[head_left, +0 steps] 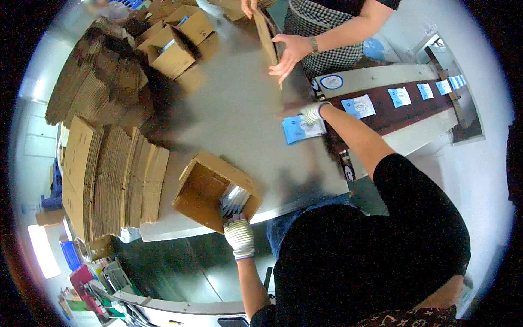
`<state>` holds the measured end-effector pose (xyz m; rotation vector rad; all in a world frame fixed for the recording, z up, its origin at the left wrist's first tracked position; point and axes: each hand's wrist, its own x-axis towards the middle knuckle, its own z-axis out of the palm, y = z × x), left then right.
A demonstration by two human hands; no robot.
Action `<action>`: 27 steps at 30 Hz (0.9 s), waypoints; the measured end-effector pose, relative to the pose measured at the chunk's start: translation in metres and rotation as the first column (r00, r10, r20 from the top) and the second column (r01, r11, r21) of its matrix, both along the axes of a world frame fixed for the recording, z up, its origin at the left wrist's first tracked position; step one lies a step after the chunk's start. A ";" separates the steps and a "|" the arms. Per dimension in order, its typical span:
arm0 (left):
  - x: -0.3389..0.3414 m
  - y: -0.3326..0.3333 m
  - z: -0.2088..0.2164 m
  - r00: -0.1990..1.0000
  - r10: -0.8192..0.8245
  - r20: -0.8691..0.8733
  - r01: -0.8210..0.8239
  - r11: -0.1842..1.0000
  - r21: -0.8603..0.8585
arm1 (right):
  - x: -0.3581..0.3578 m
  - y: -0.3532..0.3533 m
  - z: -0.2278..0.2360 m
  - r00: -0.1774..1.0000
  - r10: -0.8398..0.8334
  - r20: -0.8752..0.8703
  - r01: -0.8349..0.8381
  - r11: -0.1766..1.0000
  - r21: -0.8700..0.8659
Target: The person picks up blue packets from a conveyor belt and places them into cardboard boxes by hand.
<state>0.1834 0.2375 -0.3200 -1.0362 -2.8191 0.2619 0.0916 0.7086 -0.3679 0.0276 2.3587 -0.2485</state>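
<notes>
A smooth grey surface [229, 109] spans the middle of the room, its near edge bordering a glossy dark green floor [180, 267] streaked with reflected light. Off its right edge, a conveyor [384, 114] with a dark red-brown belt runs to an opening [469, 117] in a pale bluish-white wall [479, 180]. Well past the near left corner glares a white rectangular panel [43, 252], whether window or lamp being unclear

Flattened brown cardboard [111, 180] stands stacked at the table's [234, 103] near left corner; a darker cardboard pile [101, 90] lies farther up the left edge. Toward the far left corner sit 2 open boxes [173, 59]. By the right edge, 1 co-worker [329, 52] wears a black-and-white checked garment.
</notes>
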 end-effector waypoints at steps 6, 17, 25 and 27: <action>-0.007 -0.004 0.003 0.999 -0.049 -0.005 0.049 0.999 0.010 | 0.038 -0.056 0.000 0.991 -0.122 -0.045 0.127 0.986 0.111; -0.029 0.001 -0.002 0.961 -0.241 0.133 0.248 0.968 -0.035 | 0.114 -0.185 0.037 0.767 -0.630 -0.117 0.577 0.759 -0.302; -0.024 0.008 0.009 0.956 -0.241 0.166 0.259 0.961 -0.100 | 0.075 -0.250 0.157 0.599 -0.423 -0.680 -0.560 0.385 -0.733; -0.016 0.006 0.007 0.961 -0.225 0.161 0.237 0.969 -0.065 | 0.054 -0.275 0.167 0.582 -0.344 -0.737 -0.376 0.690 -0.618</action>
